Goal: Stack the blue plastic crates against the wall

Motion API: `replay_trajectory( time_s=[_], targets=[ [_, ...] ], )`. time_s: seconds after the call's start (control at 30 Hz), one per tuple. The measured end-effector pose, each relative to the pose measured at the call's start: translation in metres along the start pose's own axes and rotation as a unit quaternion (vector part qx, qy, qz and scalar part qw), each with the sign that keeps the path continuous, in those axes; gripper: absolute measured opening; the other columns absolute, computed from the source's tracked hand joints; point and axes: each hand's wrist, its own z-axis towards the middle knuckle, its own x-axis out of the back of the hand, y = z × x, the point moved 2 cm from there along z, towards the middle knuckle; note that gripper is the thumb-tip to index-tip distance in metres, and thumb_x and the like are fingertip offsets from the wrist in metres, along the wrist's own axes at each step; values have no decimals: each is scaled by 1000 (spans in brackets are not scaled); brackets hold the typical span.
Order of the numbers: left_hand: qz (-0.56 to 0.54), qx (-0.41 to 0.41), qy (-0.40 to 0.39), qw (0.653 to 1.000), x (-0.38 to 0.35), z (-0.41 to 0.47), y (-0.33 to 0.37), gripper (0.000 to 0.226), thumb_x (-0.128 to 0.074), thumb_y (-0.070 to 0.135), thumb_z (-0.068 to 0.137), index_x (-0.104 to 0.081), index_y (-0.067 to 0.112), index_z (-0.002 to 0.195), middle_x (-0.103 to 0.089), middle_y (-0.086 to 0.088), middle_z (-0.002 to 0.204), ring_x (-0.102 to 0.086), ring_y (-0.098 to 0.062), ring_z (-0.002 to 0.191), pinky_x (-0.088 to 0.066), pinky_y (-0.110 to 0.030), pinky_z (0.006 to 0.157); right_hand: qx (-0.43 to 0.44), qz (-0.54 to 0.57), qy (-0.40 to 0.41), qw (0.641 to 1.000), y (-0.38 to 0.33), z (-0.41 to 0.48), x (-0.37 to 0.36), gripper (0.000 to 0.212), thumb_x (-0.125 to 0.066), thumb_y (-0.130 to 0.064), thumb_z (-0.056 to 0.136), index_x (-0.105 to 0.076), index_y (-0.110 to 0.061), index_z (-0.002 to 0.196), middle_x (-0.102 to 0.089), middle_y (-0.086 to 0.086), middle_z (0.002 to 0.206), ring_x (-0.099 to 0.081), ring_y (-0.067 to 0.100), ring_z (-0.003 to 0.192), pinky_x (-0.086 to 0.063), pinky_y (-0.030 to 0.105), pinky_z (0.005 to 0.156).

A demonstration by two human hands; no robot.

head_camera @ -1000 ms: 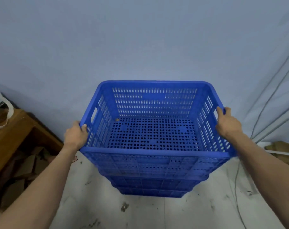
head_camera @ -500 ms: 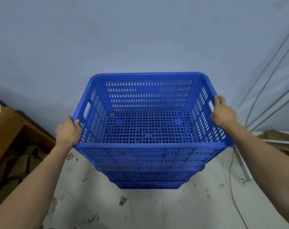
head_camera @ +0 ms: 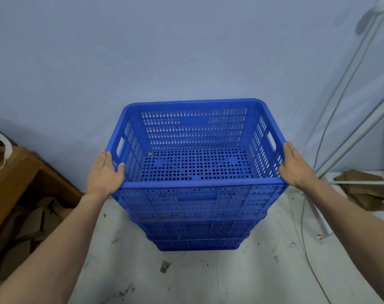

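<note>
A blue perforated plastic crate (head_camera: 197, 197) sits nested on top of a stack of blue crates (head_camera: 197, 232) that stands on the floor close to the pale blue wall (head_camera: 186, 51). My left hand (head_camera: 105, 173) lies flat against the crate's left front corner, fingers straight, thumb resting over the rim. My right hand (head_camera: 294, 166) lies flat against the right front corner, fingers stretched along the side below the handle slot. Neither hand curls around the rim. The crate is empty apart from a small scrap in its far left corner.
A wooden table (head_camera: 13, 172) stands at the left with cardboard scraps (head_camera: 33, 220) under it. Cables (head_camera: 340, 95) and a white pipe (head_camera: 362, 132) run down the wall at the right, above folded brown cardboard (head_camera: 362, 189). The concrete floor (head_camera: 186, 281) is dirty, with small debris.
The top crate has come down onto the stack. Both hands, which gripped the rim at the sides, have uncurled and slid to the front corners, now lying flat.
</note>
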Motion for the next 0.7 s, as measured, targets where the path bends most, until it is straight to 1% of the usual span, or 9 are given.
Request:
replay_trajectory(
  time_s=[0.03,0.07,0.17,0.27,0.37,0.43,0.53,0.63,0.7],
  targets=[
    [15,-5,-27,1000,0,-4,0,79,-36,54,100,-24,1,156,-16,-17,166,-15,-30,154,-15,-44,125,-11,-1,-7,1000,-2,-6,1,66,-39,-28,94,-12,-14,152,-11,6,164,-28,30,145,-31,46,116],
    [19,-12,-44,999,1,-8,2,84,-35,60,98,-19,3,158,-9,-13,168,-7,-25,156,-10,-42,125,-21,-2,-10,1000,-2,-11,3,66,-38,-31,95,-10,-14,153,-8,6,165,-27,29,146,-30,45,116],
    [7,-17,-72,997,10,-29,10,91,-32,70,94,-15,10,160,-5,-7,169,-2,-20,156,-9,-46,124,-20,-24,-20,999,-5,-31,5,70,-36,-37,96,-8,-12,155,-5,7,166,-25,29,147,-29,43,118],
    [-16,-7,-115,993,19,-48,10,98,-30,79,88,-13,14,161,-11,-4,169,-8,-21,156,-13,-49,124,-35,-20,-40,998,-7,-47,11,74,-35,-46,97,-9,-11,156,-6,8,166,-19,26,150,-25,44,120],
    [-117,31,-147,982,38,-73,19,103,-34,83,82,-18,19,160,-26,-5,165,-24,-25,152,-24,-48,122,-52,-16,-75,996,-18,-60,28,82,-41,-57,94,-15,-9,155,-14,8,164,-21,24,149,-23,43,120],
    [-154,45,-160,974,52,-89,29,98,-37,78,87,-14,18,161,-20,-3,167,-20,-24,154,-19,-46,123,-41,-20,-96,994,-31,-74,42,89,-46,-62,92,-15,-8,155,-14,7,165,-20,23,150,-22,41,121],
    [-177,33,-174,968,74,-107,47,96,-39,76,89,-10,19,161,-13,-1,169,-16,-24,154,-16,-46,124,-39,-4,-98,994,-51,-94,63,94,-48,-67,88,-15,-10,156,-13,6,165,-19,23,150,-22,41,120],
    [-184,10,-183,966,106,-123,62,98,-42,78,86,-12,22,161,-13,1,169,-17,-23,154,-16,-46,124,-25,9,-85,996,-70,-110,84,92,-49,-66,88,-19,-11,155,-20,7,163,-27,24,148,-28,42,118],
    [-203,-3,-184,962,127,-127,70,105,-44,83,80,-14,23,161,-18,1,168,-23,-24,153,-19,-47,124,-3,34,-67,997,-84,-117,100,85,-53,-60,89,-25,-11,153,-28,7,160,-36,26,143,-35,43,113]
  ],
)
